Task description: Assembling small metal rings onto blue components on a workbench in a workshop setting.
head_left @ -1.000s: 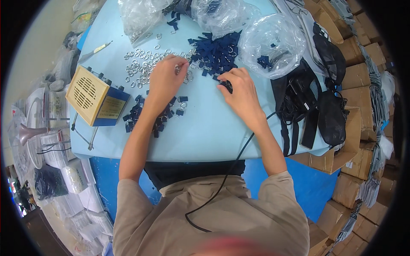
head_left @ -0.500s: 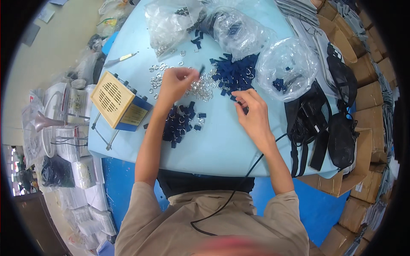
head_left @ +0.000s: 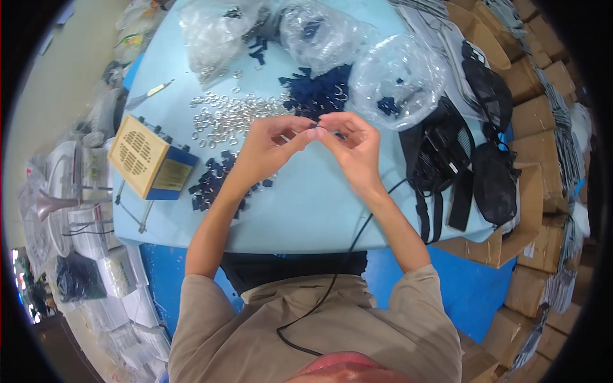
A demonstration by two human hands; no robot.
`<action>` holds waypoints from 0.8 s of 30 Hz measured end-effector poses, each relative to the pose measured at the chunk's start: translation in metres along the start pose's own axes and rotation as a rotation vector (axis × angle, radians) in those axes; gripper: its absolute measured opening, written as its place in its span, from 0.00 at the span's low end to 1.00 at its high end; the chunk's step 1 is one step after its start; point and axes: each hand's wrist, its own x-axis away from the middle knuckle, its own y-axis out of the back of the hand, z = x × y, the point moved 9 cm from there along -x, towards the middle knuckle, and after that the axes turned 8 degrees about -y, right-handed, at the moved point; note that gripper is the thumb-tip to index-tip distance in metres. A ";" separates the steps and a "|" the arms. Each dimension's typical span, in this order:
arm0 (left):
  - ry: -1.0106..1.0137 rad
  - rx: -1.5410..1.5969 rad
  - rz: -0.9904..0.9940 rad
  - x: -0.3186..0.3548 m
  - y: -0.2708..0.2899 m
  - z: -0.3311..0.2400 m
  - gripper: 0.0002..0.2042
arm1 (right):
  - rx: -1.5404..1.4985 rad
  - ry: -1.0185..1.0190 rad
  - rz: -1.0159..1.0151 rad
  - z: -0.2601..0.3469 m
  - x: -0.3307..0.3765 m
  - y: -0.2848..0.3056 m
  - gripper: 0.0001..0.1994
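My left hand (head_left: 268, 150) and my right hand (head_left: 353, 145) meet at the fingertips over the middle of the table, both pinched together. A small dark blue webbing piece (head_left: 315, 126) shows between them; the fingers cover most of it. Just beyond, a heap of dark blue webbing pieces (head_left: 313, 89) lies on the light blue tabletop (head_left: 306, 217). Loose silvery metal rings (head_left: 220, 115) spread to its left. Under my left forearm is another pile of dark webbing pieces (head_left: 214, 182), some with rings visible among them.
A cream and blue box-shaped device (head_left: 143, 156) stands at the left, near a knife (head_left: 150, 94). Clear plastic bags (head_left: 399, 76) line the far side. A black bag (head_left: 440, 153) lies at right, with cardboard boxes (head_left: 533, 153) beyond. A black cable (head_left: 357, 239) runs beneath my right forearm.
My hands have come together from apart, the left moving away from the rings and the right moving inward. The whole view has shifted slightly.
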 end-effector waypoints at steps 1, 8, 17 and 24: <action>0.031 0.019 0.007 0.002 -0.005 0.002 0.16 | 0.012 -0.005 -0.015 0.000 0.000 0.003 0.10; -0.051 0.155 -0.075 0.002 0.003 -0.001 0.14 | -0.146 0.007 0.051 -0.003 0.001 -0.002 0.09; 0.001 0.089 -0.068 0.006 0.009 0.012 0.13 | 0.217 0.192 -0.046 0.016 0.009 -0.007 0.10; 0.017 0.078 -0.019 0.004 0.008 0.013 0.11 | 0.140 0.111 0.029 0.002 0.005 -0.008 0.10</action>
